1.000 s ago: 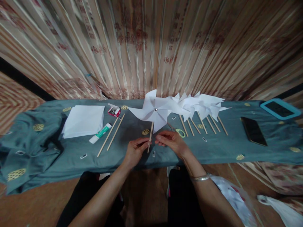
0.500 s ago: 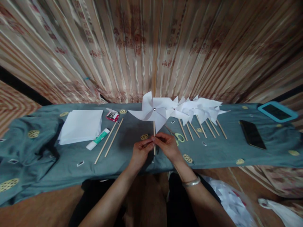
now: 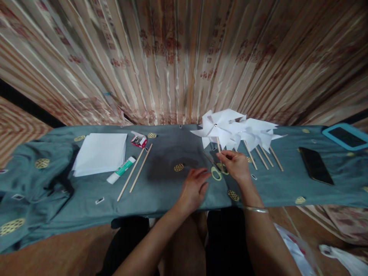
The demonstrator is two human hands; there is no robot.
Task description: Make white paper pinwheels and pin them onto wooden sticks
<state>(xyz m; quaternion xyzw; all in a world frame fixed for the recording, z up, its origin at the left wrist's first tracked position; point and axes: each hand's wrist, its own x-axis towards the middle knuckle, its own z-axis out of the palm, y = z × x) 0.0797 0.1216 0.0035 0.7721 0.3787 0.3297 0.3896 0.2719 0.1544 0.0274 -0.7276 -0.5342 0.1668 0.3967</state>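
Note:
Between the thumb and fingers of my right hand is the wooden stick of a white paper pinwheel. A metal pin shows at the pinwheel's centre. Its blades overlap several other white pinwheels, whose sticks point toward me. My left hand holds nothing; its fingers are apart and reach over the cloth just left of the scissors. The scissors have yellow-green handles and lie under and beside my right hand, which partly hides them.
On the left lie a stack of white paper, a glue stick, two wooden sticks and a small red box of metal pins. A phone and a blue-framed tablet rest on the right. A pleated curtain hangs behind.
My right hand has carried the pinwheel to the right, onto the row of other pinwheels. My left hand has let go of its stick and opened, shifting slightly right.

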